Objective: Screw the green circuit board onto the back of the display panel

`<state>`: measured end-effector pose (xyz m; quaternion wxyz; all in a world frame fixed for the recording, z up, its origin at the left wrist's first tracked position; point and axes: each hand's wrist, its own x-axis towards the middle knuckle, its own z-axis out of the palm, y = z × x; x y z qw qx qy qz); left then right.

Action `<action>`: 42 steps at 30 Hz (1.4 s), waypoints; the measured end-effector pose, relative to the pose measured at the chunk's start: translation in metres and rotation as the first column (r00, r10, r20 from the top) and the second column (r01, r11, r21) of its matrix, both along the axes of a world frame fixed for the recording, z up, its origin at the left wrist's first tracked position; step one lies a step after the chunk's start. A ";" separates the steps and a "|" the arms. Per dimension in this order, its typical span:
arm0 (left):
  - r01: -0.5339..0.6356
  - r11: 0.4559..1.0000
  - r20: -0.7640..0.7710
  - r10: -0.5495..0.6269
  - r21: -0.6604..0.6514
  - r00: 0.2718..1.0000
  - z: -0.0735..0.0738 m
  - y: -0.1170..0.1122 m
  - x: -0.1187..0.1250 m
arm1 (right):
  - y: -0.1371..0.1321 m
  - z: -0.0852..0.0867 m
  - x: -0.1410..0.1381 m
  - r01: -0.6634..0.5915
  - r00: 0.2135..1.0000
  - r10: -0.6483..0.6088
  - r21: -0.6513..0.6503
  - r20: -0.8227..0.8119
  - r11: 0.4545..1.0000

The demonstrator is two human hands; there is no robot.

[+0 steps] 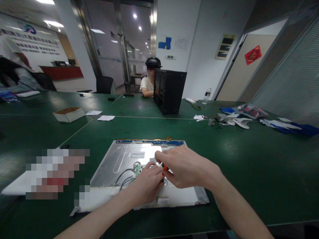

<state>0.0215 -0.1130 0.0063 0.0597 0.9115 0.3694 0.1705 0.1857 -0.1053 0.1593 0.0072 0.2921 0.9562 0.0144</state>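
Note:
A flat display panel (pixel 104 172) lies with its metal back up on the green table, a blue circuit strip (pixel 149 142) along its far edge. A small green circuit board (pixel 138 169) with black cables (pixel 124 174) sits on its middle. My left hand (pixel 149 177) rests over this board, its bent fingers pressed together on it. My right hand (pixel 183 164) is closed around the orange-red handle of a screwdriver (pixel 164 168), close beside my left fingertips. The tip of the screwdriver and part of the board are hidden by my hands.
On the green table (pixel 249 172) stand an open cardboard box (pixel 69 115), a black computer case (pixel 170 92) and a water bottle (pixel 206 96). Gloves (pixel 289 126) and small parts lie at the right. A person (pixel 149 84) sits across the table. Papers (pixel 106 118) lie beyond the panel.

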 end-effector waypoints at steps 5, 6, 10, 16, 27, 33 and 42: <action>-0.002 1.000 0.015 0.002 0.005 1.000 0.002 0.000 0.000 | 0.002 -0.001 -0.001 0.034 0.999 -0.034 0.002 -0.014 0.999; 0.000 1.000 0.013 0.000 -0.004 1.000 0.002 0.000 0.000 | 0.003 -0.001 -0.001 0.054 0.998 -0.054 0.012 -0.013 0.998; -0.006 0.999 0.014 0.007 -0.038 1.000 0.005 -0.001 0.000 | 0.005 -0.001 -0.002 0.083 0.997 -0.083 0.026 0.004 0.996; -0.003 0.999 0.000 0.003 -0.034 1.000 0.007 -0.002 0.000 | 0.001 -0.001 0.000 -0.043 0.999 0.043 -0.016 -0.001 0.999; -0.003 0.999 -0.015 0.002 -0.036 1.000 0.008 -0.002 0.000 | 0.005 -0.003 -0.004 0.127 0.992 -0.128 0.050 0.016 0.991; 0.010 0.999 -0.018 -0.011 -0.033 1.000 0.009 -0.002 -0.001 | 0.003 -0.004 -0.001 0.017 1.000 -0.017 0.010 0.001 1.000; -0.010 1.000 -0.021 0.010 -0.005 1.000 0.008 -0.002 0.001 | 0.001 -0.003 0.000 -0.036 0.999 0.035 -0.066 -0.022 0.997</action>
